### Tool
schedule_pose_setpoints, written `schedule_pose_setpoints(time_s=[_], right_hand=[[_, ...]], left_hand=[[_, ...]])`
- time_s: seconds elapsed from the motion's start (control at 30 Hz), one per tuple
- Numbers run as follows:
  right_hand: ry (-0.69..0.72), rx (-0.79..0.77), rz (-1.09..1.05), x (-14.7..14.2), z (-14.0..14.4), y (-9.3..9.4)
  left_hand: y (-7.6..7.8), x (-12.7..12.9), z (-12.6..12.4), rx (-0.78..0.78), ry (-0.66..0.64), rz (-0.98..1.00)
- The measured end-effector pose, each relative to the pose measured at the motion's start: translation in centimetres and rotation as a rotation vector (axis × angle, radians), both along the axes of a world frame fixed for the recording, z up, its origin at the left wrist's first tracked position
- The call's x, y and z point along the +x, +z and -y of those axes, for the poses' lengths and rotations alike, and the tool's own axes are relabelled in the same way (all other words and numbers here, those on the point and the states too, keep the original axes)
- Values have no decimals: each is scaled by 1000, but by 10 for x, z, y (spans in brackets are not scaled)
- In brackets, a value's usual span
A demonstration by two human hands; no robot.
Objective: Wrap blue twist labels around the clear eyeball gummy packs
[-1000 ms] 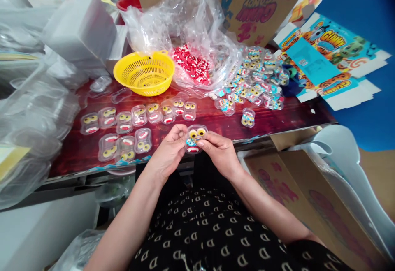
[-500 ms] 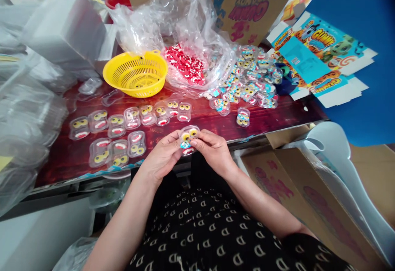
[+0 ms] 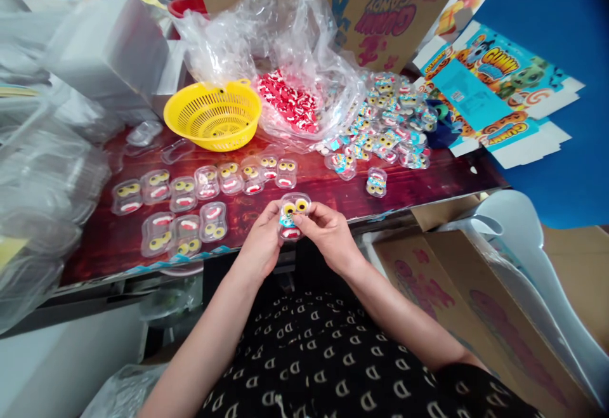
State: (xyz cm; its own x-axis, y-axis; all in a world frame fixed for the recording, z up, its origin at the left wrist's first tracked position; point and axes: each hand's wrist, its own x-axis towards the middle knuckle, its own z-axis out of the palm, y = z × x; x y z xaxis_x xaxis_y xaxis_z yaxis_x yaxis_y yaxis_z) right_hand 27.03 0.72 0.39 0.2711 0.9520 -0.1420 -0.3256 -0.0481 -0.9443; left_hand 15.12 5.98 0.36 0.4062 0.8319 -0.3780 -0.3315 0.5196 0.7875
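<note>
Between my two hands is a small clear plastic candy pack (image 3: 300, 205) with yellow eye candies at its top and a red-and-white mouth candy below. My left hand (image 3: 261, 240) grips its left edge. From the other side, my right hand (image 3: 330, 237) holds it, the thumb pressed on a blue printed label (image 3: 286, 220) across its middle. To the left, two rows of clear packs (image 3: 183, 193) with eye and mouth candies lie on the dark red table (image 3: 323, 196). One labelled pack (image 3: 376, 182) lies by itself to the right of my hands.
A yellow plastic basket (image 3: 214, 117) stands behind the rows, beside a clear bag of red-and-white candies (image 3: 288, 101). Labelled packs (image 3: 387, 117) are heaped to its right. A printed display box (image 3: 495, 88) sits at the right, and cardboard boxes (image 3: 442, 291) stand below the table edge.
The view has shifted slightly. Both hands still hold the pack at nearly the same place, and my right thumb stays on the label.
</note>
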Motion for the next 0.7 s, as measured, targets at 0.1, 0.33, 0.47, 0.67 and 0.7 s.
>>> schedule_pose_setpoints(time_s=[0.1, 0.33, 0.47, 0.67, 0.7], right_hand=[[-83, -26, -56, 1, -2, -4], [-33, 4, 36, 24, 4, 2], [90, -88, 145, 53, -6, 6], [-350, 8, 189, 157, -86, 51], [-405, 26, 187, 172, -99, 59]], left_hand=[[-5, 2, 4, 148, 114, -72], [-4, 7, 12, 491, -92, -431], [-7, 11, 6, 509, -222, -502], [-11, -7, -13, 506, -72, -546], [-11, -11, -15, 502, -69, -572]])
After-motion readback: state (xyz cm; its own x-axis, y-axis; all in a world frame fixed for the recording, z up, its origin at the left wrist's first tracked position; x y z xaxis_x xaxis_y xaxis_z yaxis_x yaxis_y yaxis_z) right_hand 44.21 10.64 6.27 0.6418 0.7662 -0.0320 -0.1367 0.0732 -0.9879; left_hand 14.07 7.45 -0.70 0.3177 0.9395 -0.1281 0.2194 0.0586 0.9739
